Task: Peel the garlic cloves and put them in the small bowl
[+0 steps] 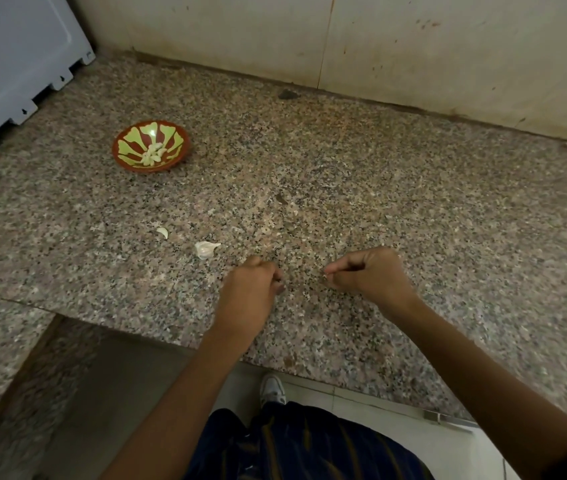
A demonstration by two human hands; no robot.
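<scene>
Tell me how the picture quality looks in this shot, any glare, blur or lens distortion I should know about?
Head view: dim, flat indoor light with soft shadows; a small bright glint inside the small bowl; wide-angle bending curves the countertop edge and the wall line; both the left hand and right hand look slightly soft, so whatever they pinch is hard to make out; corners darken.

Open counter [344, 174] lies between hands [251, 285] and bowl [119, 157]; 2 garlic pieces [206, 250] lie beside that path.
</scene>
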